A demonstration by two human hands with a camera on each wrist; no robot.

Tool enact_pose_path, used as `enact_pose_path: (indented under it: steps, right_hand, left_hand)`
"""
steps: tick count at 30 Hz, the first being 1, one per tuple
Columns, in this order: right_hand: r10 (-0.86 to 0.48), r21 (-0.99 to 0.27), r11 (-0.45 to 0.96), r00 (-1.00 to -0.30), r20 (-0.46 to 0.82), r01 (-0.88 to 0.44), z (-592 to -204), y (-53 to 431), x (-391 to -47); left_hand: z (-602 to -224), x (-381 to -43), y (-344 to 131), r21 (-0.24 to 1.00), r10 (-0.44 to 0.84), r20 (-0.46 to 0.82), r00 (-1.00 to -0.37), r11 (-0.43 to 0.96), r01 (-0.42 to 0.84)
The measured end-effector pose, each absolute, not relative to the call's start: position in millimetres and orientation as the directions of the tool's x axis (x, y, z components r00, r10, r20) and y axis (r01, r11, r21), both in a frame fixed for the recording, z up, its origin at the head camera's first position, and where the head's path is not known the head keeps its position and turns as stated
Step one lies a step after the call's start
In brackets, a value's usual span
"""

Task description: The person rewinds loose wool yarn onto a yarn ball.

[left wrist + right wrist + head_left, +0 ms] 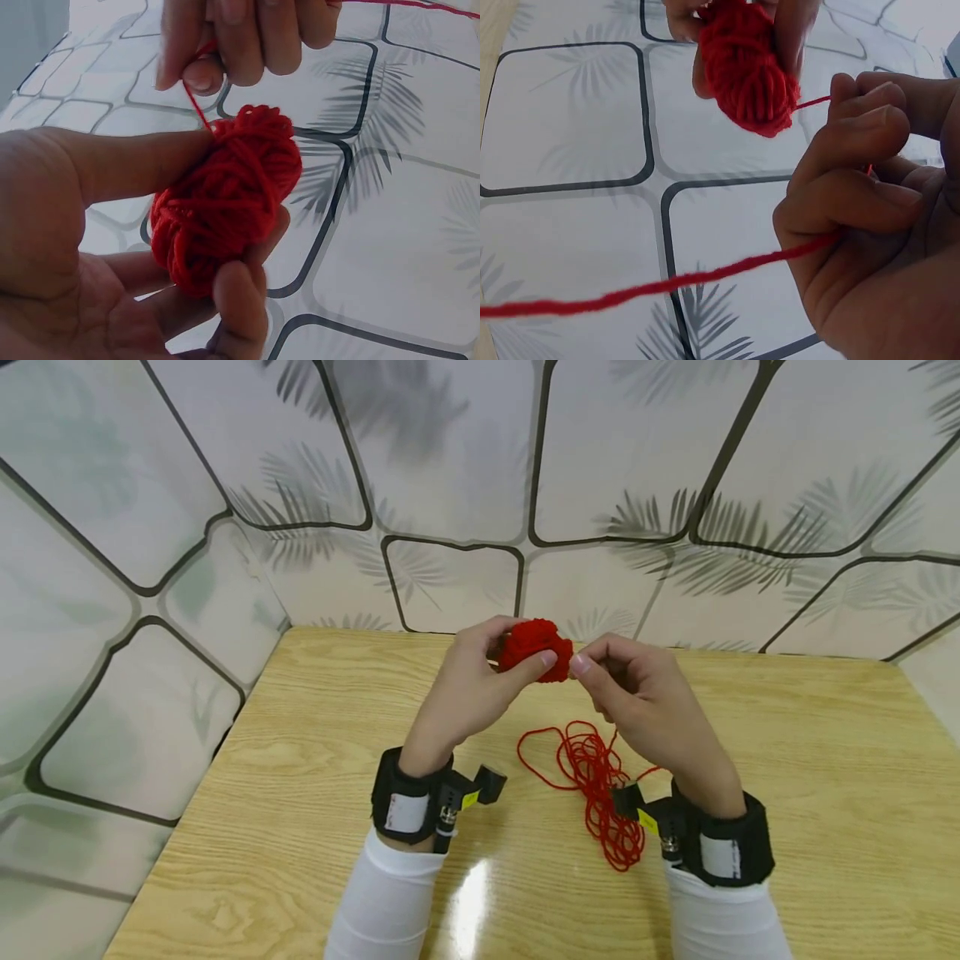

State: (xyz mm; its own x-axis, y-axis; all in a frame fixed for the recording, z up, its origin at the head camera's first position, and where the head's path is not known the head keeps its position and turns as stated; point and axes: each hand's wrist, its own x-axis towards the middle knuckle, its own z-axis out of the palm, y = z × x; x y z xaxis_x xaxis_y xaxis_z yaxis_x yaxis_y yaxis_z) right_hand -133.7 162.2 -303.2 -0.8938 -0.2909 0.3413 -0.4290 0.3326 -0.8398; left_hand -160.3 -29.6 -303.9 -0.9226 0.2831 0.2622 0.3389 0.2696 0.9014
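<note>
A small ball of red yarn [531, 647] is held up above the table by my left hand [476, 681], thumb on one side and fingers round the other. Just to its right, my right hand [645, 693] pinches the red strand [196, 105] that comes off the ball. In the right wrist view the strand [667, 285] also passes through the curled lower fingers and trails off to the left. Below the hands, a loose tangle of red yarn [600, 777] lies on the table.
The wooden table [300, 827] reaches back to a wall [457, 581] patterned with dark lines and leaves. Each wrist wears a black strap [408, 797] with a small camera. A bright reflection shows on the tabletop near the left forearm.
</note>
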Motion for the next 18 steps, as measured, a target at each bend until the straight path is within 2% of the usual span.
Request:
enact_pose_path:
  steps: [4,10,15,18]
  right_hand:
    - [-0.382,-0.823,0.304,-0.853,0.357,-0.480,-303.6,155.5,-131.2]
    - [-0.474,-0.817,0.285,-0.814,0.335,-0.501,-304.5,150.3,-129.0]
    - [-0.515,-0.831,0.262,-0.800,0.309,-0.490,-306.1,149.7,-130.3]
    - [-0.534,-0.838,0.235,-0.786,0.312,-0.492,-309.3,150.8,-133.1]
  left_hand:
    - [-303.0,-160.7,-30.8,0.932,0.254,0.274,-0.928,0.166,0.321]
    - [-297.8,-160.1,-34.0,0.967,0.293,0.234,-0.927,-0.166,0.192]
    - [-294.6,-160.2,-38.1,0.950,0.330,0.219,-0.918,-0.287,0.123]
    - [-292.3,-158.7,-41.2,0.935,0.408,0.207,-0.889,-0.351,0.057]
